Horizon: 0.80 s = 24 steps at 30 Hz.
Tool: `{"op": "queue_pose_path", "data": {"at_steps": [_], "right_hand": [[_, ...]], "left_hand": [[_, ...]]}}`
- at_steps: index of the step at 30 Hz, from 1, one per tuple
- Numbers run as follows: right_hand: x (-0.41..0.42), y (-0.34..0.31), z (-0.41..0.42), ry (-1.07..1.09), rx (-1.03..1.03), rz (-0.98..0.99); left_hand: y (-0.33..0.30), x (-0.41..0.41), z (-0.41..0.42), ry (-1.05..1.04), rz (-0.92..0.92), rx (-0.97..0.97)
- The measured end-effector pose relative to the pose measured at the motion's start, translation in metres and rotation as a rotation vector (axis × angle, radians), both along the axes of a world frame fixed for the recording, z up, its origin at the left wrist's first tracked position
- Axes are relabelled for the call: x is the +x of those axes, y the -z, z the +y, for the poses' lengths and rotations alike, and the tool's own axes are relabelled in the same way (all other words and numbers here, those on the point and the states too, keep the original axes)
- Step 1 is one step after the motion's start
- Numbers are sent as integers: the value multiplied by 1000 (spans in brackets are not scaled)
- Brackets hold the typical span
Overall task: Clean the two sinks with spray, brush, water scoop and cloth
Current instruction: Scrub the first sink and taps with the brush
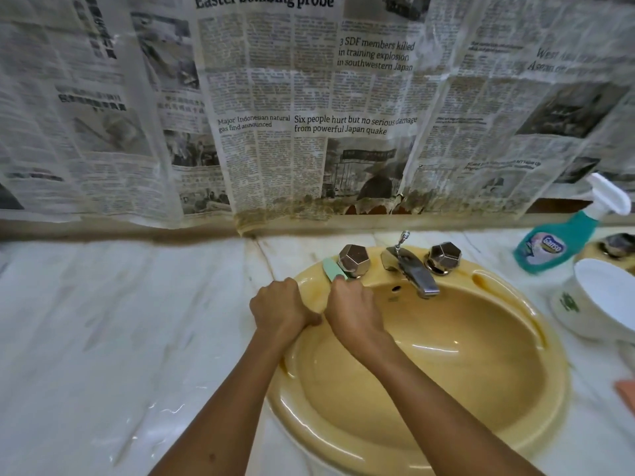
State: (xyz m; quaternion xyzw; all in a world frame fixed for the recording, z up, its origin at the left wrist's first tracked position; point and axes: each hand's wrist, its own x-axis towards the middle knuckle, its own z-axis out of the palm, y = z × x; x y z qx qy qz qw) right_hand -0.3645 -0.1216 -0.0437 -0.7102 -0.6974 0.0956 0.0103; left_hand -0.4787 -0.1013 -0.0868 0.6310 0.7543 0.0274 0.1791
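Note:
A yellow oval sink (pixel 481 400) is set into a white marble counter. My right hand (pixel 354 310) grips a pale green brush (pixel 331 269), whose end lies on the sink's back rim beside the left tap knob (pixel 354 257). My left hand (pixel 280 309) rests on the sink's left rim with its fingers curled, and whether it holds anything is hidden. A teal spray bottle (pixel 556 242) with a white trigger stands at the far right. A white water scoop (pixel 604 300) sits right of the sink. An orange cloth (pixel 627 395) peeks in at the right edge.
The chrome spout (pixel 415 273) and right tap knob (pixel 445 257) stand on the sink's back rim. Newspaper sheets (pixel 309 115) cover the wall behind. Part of a second sink (pixel 615 247) shows at the far right. The marble counter (pixel 120 321) stretches left.

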Motion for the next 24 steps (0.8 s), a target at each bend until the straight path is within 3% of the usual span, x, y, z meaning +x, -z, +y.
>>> {"op": "queue_pose_path", "data": {"at_steps": [9, 14, 17, 21, 24], "right_hand": [[-17, 0, 44, 20, 12, 71], [16, 23, -29, -7, 65, -26], [18, 27, -16, -38, 98, -34], [3, 30, 34, -14, 120, 83], [24, 38, 9, -26, 161, 145]], "left_hand": [[5, -2, -1, -5, -48, -13], [3, -2, 2, 8, -12, -14], [1, -2, 1, 2, -29, -12], [2, -3, -2, 3, -28, -2], [1, -2, -2, 1, -27, -6]]}}
